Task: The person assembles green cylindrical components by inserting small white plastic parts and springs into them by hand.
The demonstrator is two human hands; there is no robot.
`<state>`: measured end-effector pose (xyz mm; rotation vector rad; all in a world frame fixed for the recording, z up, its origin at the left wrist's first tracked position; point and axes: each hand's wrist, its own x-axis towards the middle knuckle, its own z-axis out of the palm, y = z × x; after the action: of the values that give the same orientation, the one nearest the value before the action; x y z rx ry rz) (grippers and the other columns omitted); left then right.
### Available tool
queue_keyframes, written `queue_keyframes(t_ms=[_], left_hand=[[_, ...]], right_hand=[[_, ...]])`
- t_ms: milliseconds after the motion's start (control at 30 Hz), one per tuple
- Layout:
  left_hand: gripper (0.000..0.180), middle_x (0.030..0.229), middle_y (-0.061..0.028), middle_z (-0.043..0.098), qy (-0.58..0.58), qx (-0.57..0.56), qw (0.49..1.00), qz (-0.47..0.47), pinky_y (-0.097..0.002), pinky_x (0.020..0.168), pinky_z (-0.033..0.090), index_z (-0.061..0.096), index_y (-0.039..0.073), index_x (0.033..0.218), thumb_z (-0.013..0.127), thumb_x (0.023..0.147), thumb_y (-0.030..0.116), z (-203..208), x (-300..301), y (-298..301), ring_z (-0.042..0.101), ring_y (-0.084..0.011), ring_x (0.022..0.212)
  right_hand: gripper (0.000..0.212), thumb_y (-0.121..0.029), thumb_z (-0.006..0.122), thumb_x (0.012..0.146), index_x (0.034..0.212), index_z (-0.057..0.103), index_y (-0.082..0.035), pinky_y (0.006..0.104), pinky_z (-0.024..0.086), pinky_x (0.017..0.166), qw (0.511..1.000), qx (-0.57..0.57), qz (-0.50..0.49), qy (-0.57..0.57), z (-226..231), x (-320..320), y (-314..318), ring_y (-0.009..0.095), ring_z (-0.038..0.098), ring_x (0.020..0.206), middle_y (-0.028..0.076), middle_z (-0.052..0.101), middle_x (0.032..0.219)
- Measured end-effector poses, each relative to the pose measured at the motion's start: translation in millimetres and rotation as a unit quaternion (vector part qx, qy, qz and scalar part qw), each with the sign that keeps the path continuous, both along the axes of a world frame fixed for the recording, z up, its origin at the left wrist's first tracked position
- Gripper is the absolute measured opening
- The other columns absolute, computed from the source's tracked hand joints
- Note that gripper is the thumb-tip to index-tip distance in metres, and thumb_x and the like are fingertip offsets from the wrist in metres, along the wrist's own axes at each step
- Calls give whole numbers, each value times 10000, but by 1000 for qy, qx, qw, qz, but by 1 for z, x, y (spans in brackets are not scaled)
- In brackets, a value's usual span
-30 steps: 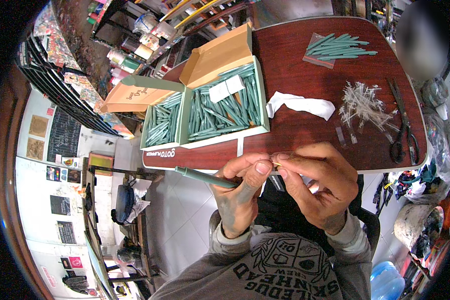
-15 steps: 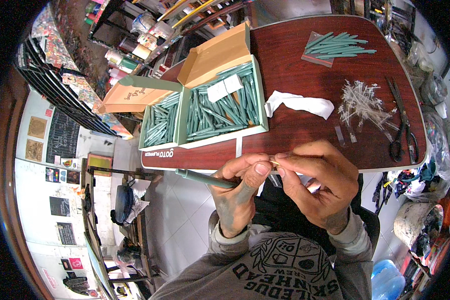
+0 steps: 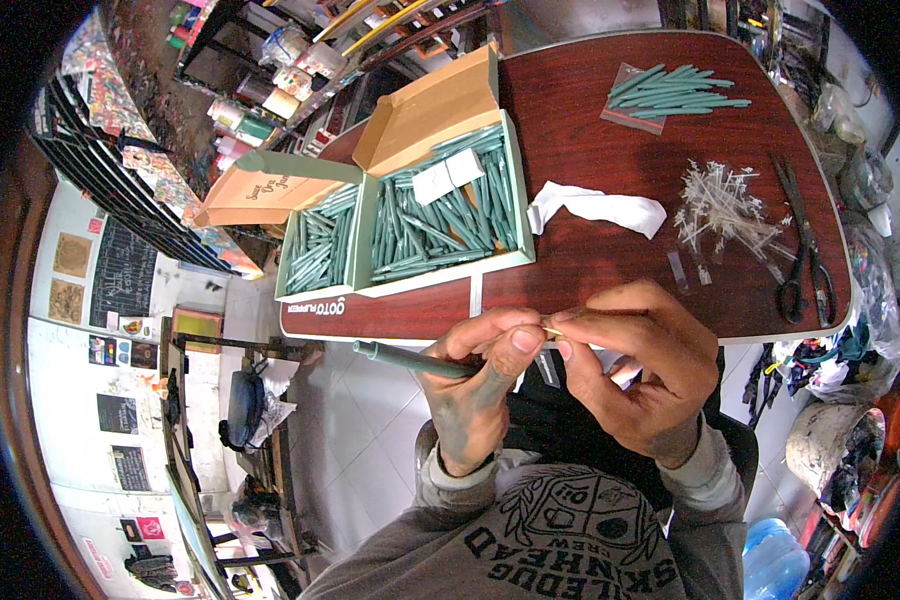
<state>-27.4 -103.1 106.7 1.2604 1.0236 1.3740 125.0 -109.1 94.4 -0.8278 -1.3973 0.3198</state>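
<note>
Left hand: on my feed the left hand point(image 3: 475, 385) is closed, with a green pen point(image 3: 400, 358) lying across it, one end jutting out to the left and the other hidden behind the fingers.
Right hand: I see the right hand point(image 3: 645, 375) curled narrow, thumb and forefinger drawn close together beside the left thumb; I cannot tell how firmly they grip.
Thin piece: a yellowish sliver point(image 3: 552, 331) shows between the two hands, just off the near edge of the table point(image 3: 570, 120).
Boxes: ahead and to the left I have a small box point(image 3: 315, 292) and a larger box point(image 3: 450, 276) side by side, lids up, both filled with green pens; a white slip point(image 3: 448, 177) lies on the larger lot.
Far right: more pens point(image 3: 675, 92) rest on a clear bag point(image 3: 630, 122).
Near right: a pile of clear plastic bits point(image 3: 725, 210) sits between a crumpled white strip point(image 3: 605, 212) and dark scissors point(image 3: 810, 255).
</note>
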Motion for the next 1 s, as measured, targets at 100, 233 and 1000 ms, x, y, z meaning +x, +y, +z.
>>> queue_keyframes(t_ms=[100, 233, 1000], left_hand=[[190, 715, 12, 587, -25, -8, 1000, 6, -220, 464, 220, 685, 37, 989, 728, 870, 178, 0, 5, 0, 379, -33, 527], [188, 693, 19, 571, -25, -8, 1000, -11, -221, 461, 222, 687, 35, 987, 727, 872, 178, 2, 4, -1, 381, -34, 525], [190, 652, 31, 546, -1, -26, 1000, -6, -222, 457, 221, 688, 18, 958, 736, 858, 172, 4, 3, -1, 375, -34, 514]], right_hand=[[241, 84, 731, 704, 925, 704, -8, 272, 500, 586, 1000, -8, -3, 5, 0, -1, 0, 198, 645, 664, 122, 674, 824], [231, 76, 732, 706, 919, 704, -9, 269, 492, 575, 1000, 2, -8, 0, -1, 1, 1, 194, 639, 660, 123, 670, 822], [239, 83, 728, 692, 911, 703, -8, 269, 483, 553, 1000, -18, 11, 4, 1, 4, -1, 183, 627, 633, 113, 668, 801]])
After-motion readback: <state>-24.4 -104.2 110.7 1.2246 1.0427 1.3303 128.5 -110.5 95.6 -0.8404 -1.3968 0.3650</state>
